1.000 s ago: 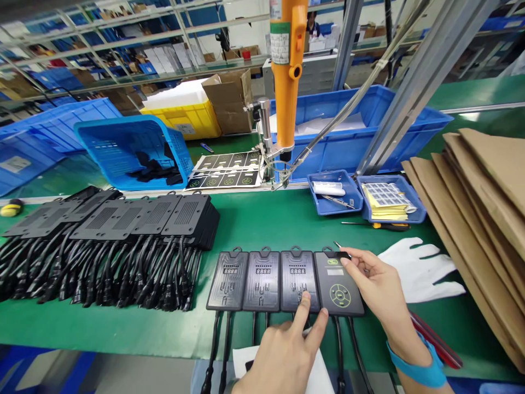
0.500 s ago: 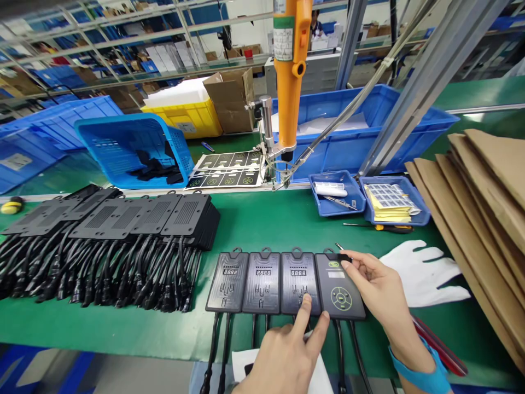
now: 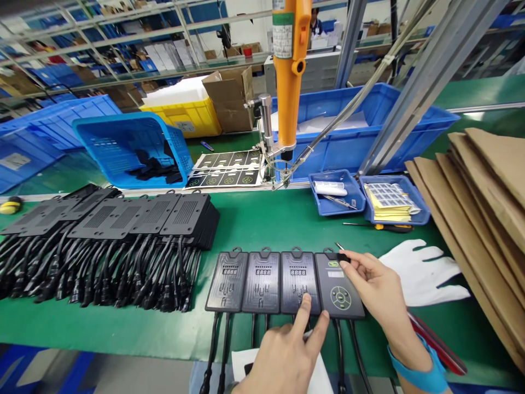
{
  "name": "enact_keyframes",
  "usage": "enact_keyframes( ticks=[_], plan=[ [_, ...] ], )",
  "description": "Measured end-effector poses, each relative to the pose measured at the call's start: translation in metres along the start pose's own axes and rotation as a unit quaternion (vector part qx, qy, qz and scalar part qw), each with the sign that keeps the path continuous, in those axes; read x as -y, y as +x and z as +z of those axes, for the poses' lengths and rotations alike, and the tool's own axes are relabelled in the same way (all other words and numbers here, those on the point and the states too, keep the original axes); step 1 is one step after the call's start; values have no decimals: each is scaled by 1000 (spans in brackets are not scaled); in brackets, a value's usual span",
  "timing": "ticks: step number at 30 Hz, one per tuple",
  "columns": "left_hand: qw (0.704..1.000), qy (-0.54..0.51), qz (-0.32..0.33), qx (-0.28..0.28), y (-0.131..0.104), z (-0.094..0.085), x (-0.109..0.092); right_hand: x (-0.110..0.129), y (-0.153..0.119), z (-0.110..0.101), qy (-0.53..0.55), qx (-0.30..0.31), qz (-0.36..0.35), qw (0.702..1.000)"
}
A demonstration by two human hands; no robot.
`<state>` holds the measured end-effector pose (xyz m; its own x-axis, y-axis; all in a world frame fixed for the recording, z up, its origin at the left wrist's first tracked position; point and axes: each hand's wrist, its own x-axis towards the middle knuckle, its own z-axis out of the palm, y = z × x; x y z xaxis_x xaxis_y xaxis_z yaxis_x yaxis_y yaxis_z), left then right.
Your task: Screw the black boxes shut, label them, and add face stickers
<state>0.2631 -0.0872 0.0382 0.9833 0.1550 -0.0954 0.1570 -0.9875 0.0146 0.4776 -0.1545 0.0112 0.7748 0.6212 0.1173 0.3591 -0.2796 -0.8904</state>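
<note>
Head view, left fingers [image 3: 304, 310] on black units [image 3: 298, 280], right fingers [image 3: 355, 269] pinching tool [image 3: 338, 247]

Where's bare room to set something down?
Green tabletop behind the four flat dark rectangular units, between black vented boxes and small blue plastic trays; also nearer than the black cables. Crowded: around the right hand, white fabric glove and brown cardboard sheets.

The bottom edge cuts off the left grip [image 3: 283, 355], which hides part of the white sheet [image 3: 322, 375] under it. The right grip [image 3: 374, 284] covers most of a slim tool [image 3: 338, 246]; right of that grip, brown cardboard [image 3: 484, 219] runs past the edge.
</note>
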Motion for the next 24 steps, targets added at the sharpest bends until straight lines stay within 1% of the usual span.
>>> enact_keyframes(
  ticks=[5, 8, 10, 11, 12, 13, 14, 16, 18, 19, 21, 24],
  plan=[
    [1000, -6, -10, 13, 1, 0, -1, -3, -4, 2, -92, -19, -65, 994],
    [998, -34, -27, 49, 1, -2, -1, -5, -4, 5, -160, -32, -97, 982],
    [993, -80, -54, 70, -2, -6, 1, -3, -4, 5, -197, -55, -112, 972],
    [988, -120, -69, 68, -4, -9, 4, -1, -5, 4, -210, -69, -117, 968],
    [980, -172, -82, 53, -7, -12, 7, 3, -7, 2, -213, -81, -121, 966],
    [967, -234, -93, 27, -10, -15, 10, 9, -10, 1, -206, -83, -128, 967],
    [949, -298, -104, -5, -12, -18, 14, 18, -14, -1, -188, -70, -137, 970],
    [898, -415, -128, -68, -17, -21, 22, 39, -28, -4, -128, -3, -165, 978],
    [840, -507, -162, -105, -20, -21, 27, 62, -47, -4, -74, 81, -212, 971],
    [812, -544, -178, -115, -22, -20, 29, 72, -57, -3, -60, 113, -242, 962],
    [765, -598, -201, -129, -24, -19, 32, 87, -77, 0, -50, 156, -313, 936],
    [717, -647, -212, -146, -28, -20, 35, 93, -97, 8, -83, 186, -397, 895]
  ],
)
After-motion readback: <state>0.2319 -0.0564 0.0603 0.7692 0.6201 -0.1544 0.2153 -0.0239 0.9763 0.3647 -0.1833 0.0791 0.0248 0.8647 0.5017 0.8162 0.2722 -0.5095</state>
